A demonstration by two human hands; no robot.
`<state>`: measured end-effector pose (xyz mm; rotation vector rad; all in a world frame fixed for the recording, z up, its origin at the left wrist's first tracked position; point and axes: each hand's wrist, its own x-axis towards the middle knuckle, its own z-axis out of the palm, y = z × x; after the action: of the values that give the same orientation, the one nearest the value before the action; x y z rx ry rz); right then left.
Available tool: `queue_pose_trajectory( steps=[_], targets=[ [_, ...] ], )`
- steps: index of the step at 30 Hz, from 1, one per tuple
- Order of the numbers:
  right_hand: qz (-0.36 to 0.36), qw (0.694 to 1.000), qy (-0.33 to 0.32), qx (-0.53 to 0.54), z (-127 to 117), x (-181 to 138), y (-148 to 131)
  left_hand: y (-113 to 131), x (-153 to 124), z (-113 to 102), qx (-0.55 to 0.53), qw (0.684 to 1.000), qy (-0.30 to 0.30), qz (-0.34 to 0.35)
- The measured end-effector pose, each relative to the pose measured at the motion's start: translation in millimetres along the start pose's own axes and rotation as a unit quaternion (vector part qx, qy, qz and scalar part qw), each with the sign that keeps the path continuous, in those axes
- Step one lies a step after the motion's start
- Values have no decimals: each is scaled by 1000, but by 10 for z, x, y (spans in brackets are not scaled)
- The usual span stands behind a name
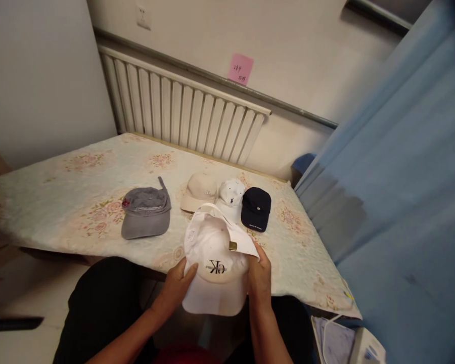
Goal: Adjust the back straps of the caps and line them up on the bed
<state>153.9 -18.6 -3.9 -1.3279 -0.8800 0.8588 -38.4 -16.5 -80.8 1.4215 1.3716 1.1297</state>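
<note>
Between my two hands is a white baseball cap (216, 293), held above the front edge of the table with its brim toward me. Dark "CK" letters show on its front, and a brass buckle sits on its back strap. My left hand (176, 285) grips the cap's left side, thumb on top. On the right side, my right hand (261, 275) is closed round the cap near the strap. Beyond it lie a beige cap (200, 189), a second white cap (231, 194) and a navy cap (256, 208) in a row. A grey cap (146, 215) with its strap sticking up rests to the left.
A floral cloth covers the table (296, 263). Behind stands a white radiator (182, 106), with a pink note (240, 69) on the wall above. A blue curtain (402, 202) hangs at the right. A white box-like object (367, 346) sits low at the right.
</note>
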Motion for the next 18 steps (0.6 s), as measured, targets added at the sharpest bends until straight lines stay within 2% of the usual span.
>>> queue_pose_trajectory(
  steps=[7,18],
  targets=[
    [11,999,9,-35,-31,11,21,-6,-2,-3,-1,1000,-2,14],
    [-58,985,28,-159,-73,15,118,-17,-11,-47,6,1000,-4,17]
  ],
)
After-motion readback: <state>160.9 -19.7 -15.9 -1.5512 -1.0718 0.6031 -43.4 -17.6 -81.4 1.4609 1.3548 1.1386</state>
